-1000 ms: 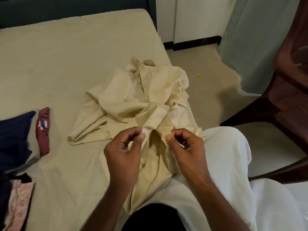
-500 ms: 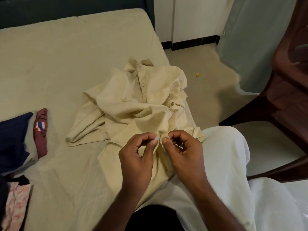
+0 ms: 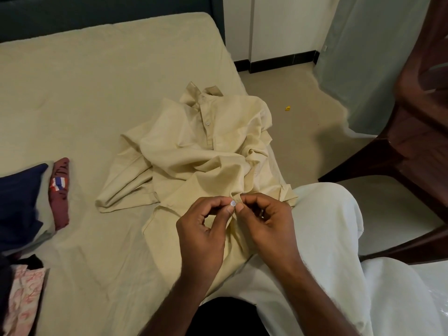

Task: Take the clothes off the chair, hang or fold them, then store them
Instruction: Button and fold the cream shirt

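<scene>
**A:** Where's the cream shirt (image 3: 194, 151) against the grip?

**B:** Right between them! Left hand (image 3: 202, 235) and right hand (image 3: 268, 223) meet at the shirt's front edge, thumbs and forefingers pinching the cloth around a small pale button (image 3: 233, 203), each grip clamped on fabric.

**A:** And the shirt itself?

**B:** Crumpled on the bed (image 3: 72, 93), collar pointing away, button placket up, lower part draped toward the person's lap.

**A:** Anything around it?

**B:** Off to the left lie a maroon garment (image 3: 59, 192) with a striped patch, a navy one (image 3: 19, 202), and a pink-patterned cloth (image 3: 21, 297) at the edge. A dark brown chair (image 3: 417, 146) stands right, on the floor (image 3: 303, 122), well apart from the shirt.
</scene>
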